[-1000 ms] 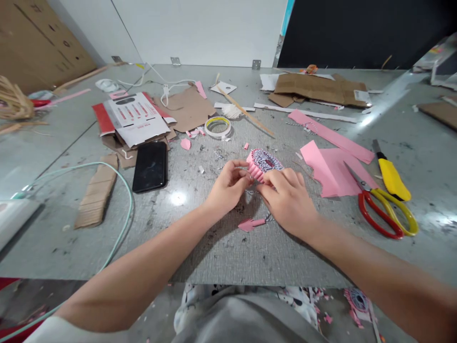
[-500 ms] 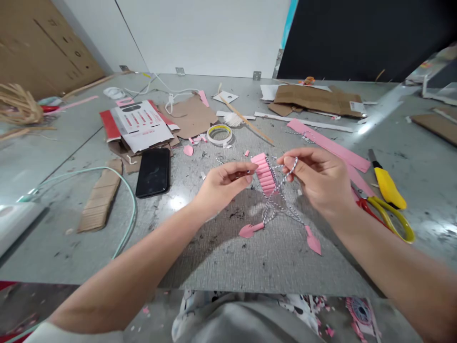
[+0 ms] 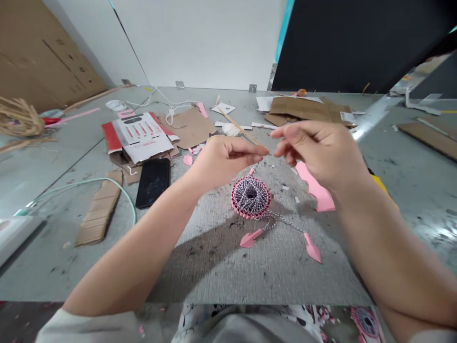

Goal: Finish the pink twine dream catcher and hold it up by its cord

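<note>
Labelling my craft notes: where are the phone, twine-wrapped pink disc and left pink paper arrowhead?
Phone [image 3: 153,183], head view, on its screen.
Twine-wrapped pink disc [image 3: 250,196], head view, on its twine.
Left pink paper arrowhead [image 3: 249,239], head view, on its middle.

The left hand [image 3: 226,159] and right hand [image 3: 317,152] hover, fingertips nearly meeting, above a round pink-and-black paper coil [image 3: 250,196] on the grey table [image 3: 214,278]. A twisted striped cord [image 3: 282,220] runs from it to two pink paper arrowheads [image 3: 249,238].

Bright, even light fills the scene, with white glare along a shiny strip [image 3: 374,116] at the far right of the bench [image 3: 285,281]. A soft shadow lies under the left forearm [image 3: 135,243]. The right hand [image 3: 317,152] looks slightly blurred, and wide-angle distortion leans the seams of the wall [image 3: 200,43] at the frame's upper edge.
</note>
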Action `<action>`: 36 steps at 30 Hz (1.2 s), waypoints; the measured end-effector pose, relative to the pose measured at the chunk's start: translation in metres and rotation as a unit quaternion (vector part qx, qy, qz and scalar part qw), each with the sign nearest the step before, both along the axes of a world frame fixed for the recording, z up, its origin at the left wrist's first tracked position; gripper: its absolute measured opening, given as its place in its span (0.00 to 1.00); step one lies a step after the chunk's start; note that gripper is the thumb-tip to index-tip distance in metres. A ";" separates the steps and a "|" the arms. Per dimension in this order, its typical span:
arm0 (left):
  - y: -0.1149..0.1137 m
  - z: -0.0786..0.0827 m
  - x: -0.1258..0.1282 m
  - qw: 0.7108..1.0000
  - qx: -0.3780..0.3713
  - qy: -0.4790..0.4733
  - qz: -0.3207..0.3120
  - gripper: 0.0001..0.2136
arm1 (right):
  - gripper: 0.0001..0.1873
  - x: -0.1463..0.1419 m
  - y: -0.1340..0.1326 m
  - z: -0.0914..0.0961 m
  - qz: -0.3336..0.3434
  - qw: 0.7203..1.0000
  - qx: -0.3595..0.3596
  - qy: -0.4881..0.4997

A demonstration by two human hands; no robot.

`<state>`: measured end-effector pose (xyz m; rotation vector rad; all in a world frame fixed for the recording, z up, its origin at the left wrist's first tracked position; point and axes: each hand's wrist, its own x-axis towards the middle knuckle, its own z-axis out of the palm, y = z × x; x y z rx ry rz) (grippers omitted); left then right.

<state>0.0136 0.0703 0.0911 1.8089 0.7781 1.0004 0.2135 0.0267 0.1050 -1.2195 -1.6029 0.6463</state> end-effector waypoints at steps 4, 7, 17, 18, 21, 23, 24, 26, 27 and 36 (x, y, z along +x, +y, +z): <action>0.003 -0.001 -0.009 1.000 -0.009 0.024 -0.019 0.06 | 0.06 0.001 0.000 -0.011 0.078 0.969 -0.093 -0.217; 0.002 -0.010 -0.024 0.999 -0.016 0.051 -0.011 0.05 | 0.04 -0.004 -0.001 -0.026 0.151 0.927 -0.107 -0.326; -0.023 -0.037 -0.053 0.998 -0.038 -0.040 0.037 0.03 | 0.07 -0.011 0.003 -0.057 0.230 0.878 -0.108 -0.407; -0.025 -0.040 -0.053 0.996 -0.047 -0.057 0.052 0.03 | 0.08 -0.011 0.002 -0.055 0.230 0.882 -0.101 -0.399; -0.030 -0.047 -0.052 0.991 -0.061 -0.097 0.074 0.05 | 0.07 -0.014 -0.002 -0.044 0.205 0.905 -0.114 -0.356; -0.032 -0.050 -0.051 0.990 -0.067 -0.106 0.071 0.08 | 0.05 -0.017 -0.005 -0.037 0.194 0.924 -0.148 -0.294; -0.032 -0.051 -0.051 0.989 -0.070 -0.110 0.069 0.11 | 0.03 -0.018 -0.007 -0.034 0.197 0.933 -0.165 -0.252; -0.034 -0.051 -0.049 0.987 -0.077 -0.124 0.064 0.15 | 0.03 -0.021 -0.009 -0.031 0.214 0.944 -0.195 -0.160; -0.035 -0.051 -0.048 0.986 -0.082 -0.130 0.060 0.15 | 0.04 -0.023 -0.009 -0.031 0.222 0.946 -0.206 -0.119; -0.056 -0.050 -0.046 0.988 -0.084 -0.115 0.056 0.03 | 0.10 -0.027 -0.009 -0.033 0.272 0.932 -0.225 0.085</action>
